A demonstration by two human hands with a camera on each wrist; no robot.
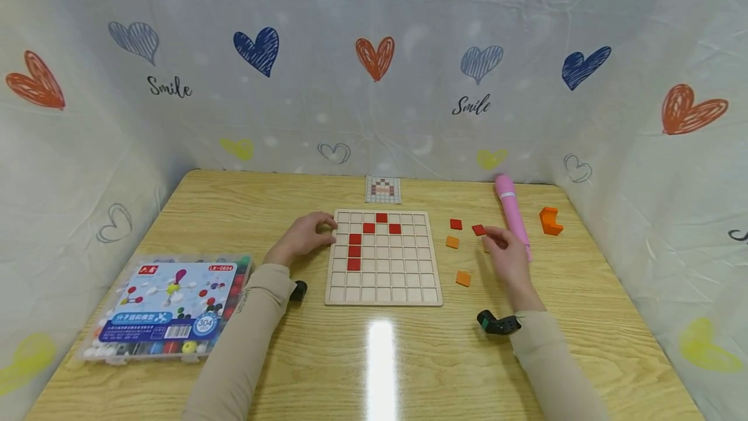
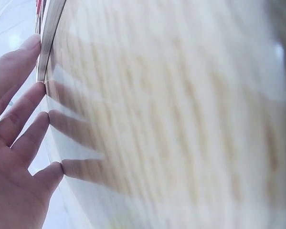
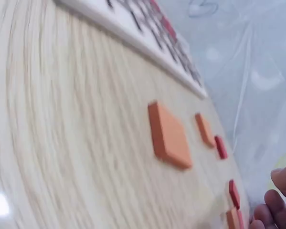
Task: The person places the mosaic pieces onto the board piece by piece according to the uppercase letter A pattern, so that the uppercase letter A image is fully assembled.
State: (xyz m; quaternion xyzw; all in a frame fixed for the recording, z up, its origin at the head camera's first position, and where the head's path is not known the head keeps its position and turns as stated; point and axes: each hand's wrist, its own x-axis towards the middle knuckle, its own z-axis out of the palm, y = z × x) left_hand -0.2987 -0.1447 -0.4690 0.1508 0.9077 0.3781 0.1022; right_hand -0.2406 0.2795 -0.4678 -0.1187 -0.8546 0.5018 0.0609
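A wooden grid board [image 1: 382,288] lies mid-table with several red tiles [image 1: 354,251] in its squares. At its left edge is my left hand [image 1: 304,236]; in the left wrist view, the fingertips [image 2: 33,43] rest along the board's side [image 2: 49,36]. To the right, my right hand [image 1: 508,258] reaches to a loose red tile [image 1: 479,230], fingertips close beside it. The right wrist view shows that red tile [image 3: 234,193] lying beside an orange tile [image 3: 232,219], apart from the bent fingers [image 3: 276,202]. Another red tile [image 1: 456,224] and two orange tiles [image 1: 463,278] lie nearer the board.
A small pattern card [image 1: 382,190] is behind the board. A pink cylindrical object [image 1: 511,210] and an orange bracket-shaped piece [image 1: 549,221] lie at the right. A clear plastic box of molecular model parts [image 1: 169,307] stands at the left. Patterned cloth hangs behind the table.
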